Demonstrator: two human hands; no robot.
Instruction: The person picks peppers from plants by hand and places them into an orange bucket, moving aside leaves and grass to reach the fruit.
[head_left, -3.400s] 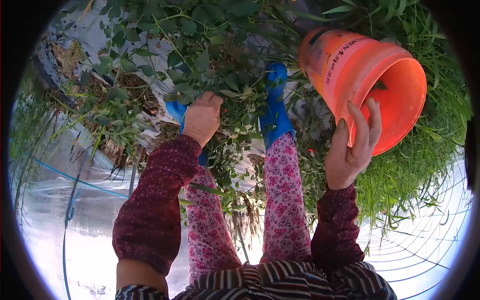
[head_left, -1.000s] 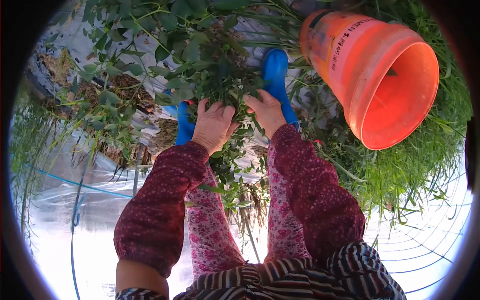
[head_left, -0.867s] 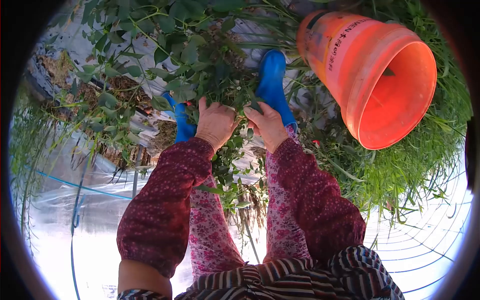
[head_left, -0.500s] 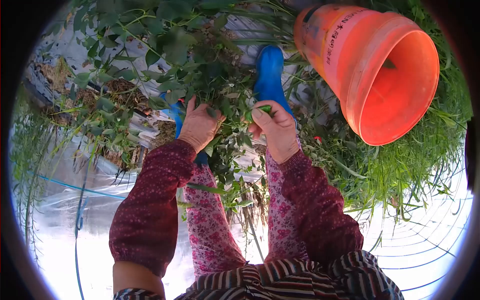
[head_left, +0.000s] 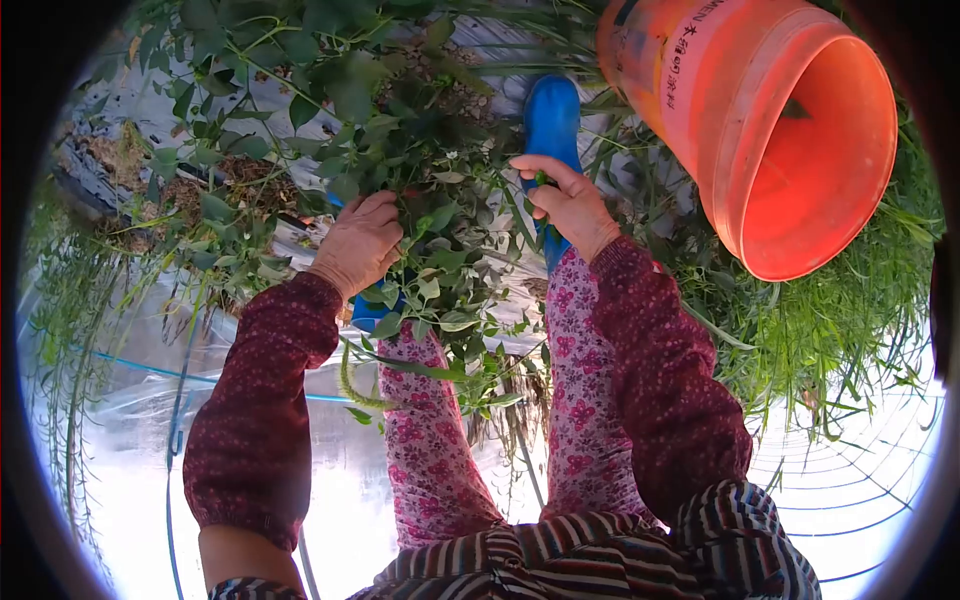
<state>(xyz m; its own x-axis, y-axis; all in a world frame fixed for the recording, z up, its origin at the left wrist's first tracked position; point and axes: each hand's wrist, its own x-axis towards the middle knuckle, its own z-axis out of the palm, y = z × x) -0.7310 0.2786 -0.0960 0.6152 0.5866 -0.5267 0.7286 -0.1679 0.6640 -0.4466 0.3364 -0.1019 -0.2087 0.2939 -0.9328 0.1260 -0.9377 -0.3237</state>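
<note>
Leafy green plants (head_left: 440,215) fill the space between my hands. My left hand (head_left: 362,240) is closed at the left side of the foliage, its fingers curled by the leaves; what they may hold is hidden. On the other side, my right hand (head_left: 567,205) has its thumb and index finger curved around a small green pepper (head_left: 541,180), mostly covered by the fingers. It is held in front of a blue boot (head_left: 552,110).
An orange bucket (head_left: 740,130) lies tilted at the upper right, its mouth facing me, with a small dark green piece inside. Long grass (head_left: 800,350) grows below it. A thin blue hose (head_left: 200,378) crosses the lower left.
My left hand has moved slightly left and its fingers have curled. The right hand has moved right and up with the green pepper, away from the leaves. The bucket appears shifted right in view.
</note>
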